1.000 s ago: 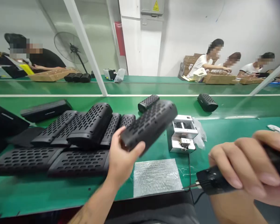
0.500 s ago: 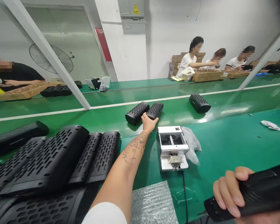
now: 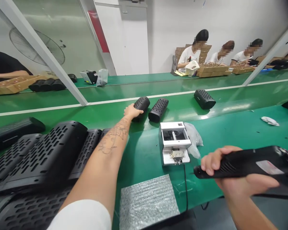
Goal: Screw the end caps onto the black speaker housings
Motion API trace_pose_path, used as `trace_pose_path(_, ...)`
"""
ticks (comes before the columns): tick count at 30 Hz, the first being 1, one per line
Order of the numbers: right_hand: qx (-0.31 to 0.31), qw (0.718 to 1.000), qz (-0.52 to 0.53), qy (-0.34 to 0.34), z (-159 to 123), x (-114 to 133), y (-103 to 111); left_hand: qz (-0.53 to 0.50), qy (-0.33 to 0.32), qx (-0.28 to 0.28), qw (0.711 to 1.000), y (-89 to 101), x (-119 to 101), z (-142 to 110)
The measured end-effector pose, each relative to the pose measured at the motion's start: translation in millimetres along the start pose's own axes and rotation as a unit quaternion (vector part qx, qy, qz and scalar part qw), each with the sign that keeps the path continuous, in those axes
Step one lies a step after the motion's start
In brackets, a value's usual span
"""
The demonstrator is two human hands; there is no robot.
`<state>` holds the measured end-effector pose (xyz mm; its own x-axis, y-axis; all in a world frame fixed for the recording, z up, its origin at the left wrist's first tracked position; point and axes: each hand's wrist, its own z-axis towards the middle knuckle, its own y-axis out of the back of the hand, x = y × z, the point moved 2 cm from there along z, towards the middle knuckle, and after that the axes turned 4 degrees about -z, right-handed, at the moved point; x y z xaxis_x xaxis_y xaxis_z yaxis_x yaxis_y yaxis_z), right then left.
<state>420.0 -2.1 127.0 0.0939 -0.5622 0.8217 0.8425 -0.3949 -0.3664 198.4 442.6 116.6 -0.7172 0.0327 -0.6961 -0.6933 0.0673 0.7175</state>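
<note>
Since the left fingers (image 3: 136,111) lie curled over a perforated black speaker (image 3: 142,108) behind the white metal jig (image 3: 174,143), how firmly unclear, it could roll if nudged. Right of the jig, the right fingers (image 3: 210,164) wrap closed around a black electric screwdriver (image 3: 244,163), whose tip might strike the jig if swung left. A second speaker (image 3: 158,110) lies just beside the first, in the way.

Two hands (image 3: 133,111) (image 3: 220,164), three belt speakers (image 3: 204,99), three far workers (image 3: 192,56).

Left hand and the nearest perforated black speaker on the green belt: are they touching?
Touching. The head view shows the left hand resting its fingers on the perforated black speaker.
</note>
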Motion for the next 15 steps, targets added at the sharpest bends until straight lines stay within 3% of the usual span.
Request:
trace_pose_path(2, 0.011, 0.999, 0.011, 0.036, 5.0, -4.8, -14.6, -0.028, 0.008, -0.001, 1.0, 16.7, -4.1, -17.5)
trace_pose_path(5, 0.025, 0.998, 0.032, 0.056, 15.1, -18.4, -33.0, -0.07, 0.002, -0.013, 0.997, 65.0, -3.4, -55.4)
trace_pose_path(8, 0.044, 0.997, 0.021, 0.059, 25.9, -35.4, -47.0, -0.097, -0.037, -0.023, 0.994, 128.4, 14.2, -115.7)
trace_pose_path(10, 0.055, 0.997, -0.004, 0.06, 30.2, -45.2, -52.6, -0.098, -0.12, -0.016, 0.988, 162.7, 35.5, -170.9)
trace_pose_path(12, 0.062, 0.996, -0.026, 0.055, 30.6, -52.3, -55.1, -0.052, -0.177, -0.039, 0.982, 180.4, 65.4, -233.5)
trace_pose_path(15, 0.056, 0.996, -0.053, 0.048, 24.8, -56.0, -54.4, -0.027, -0.262, -0.038, 0.964, 168.4, 115.2, -324.1)
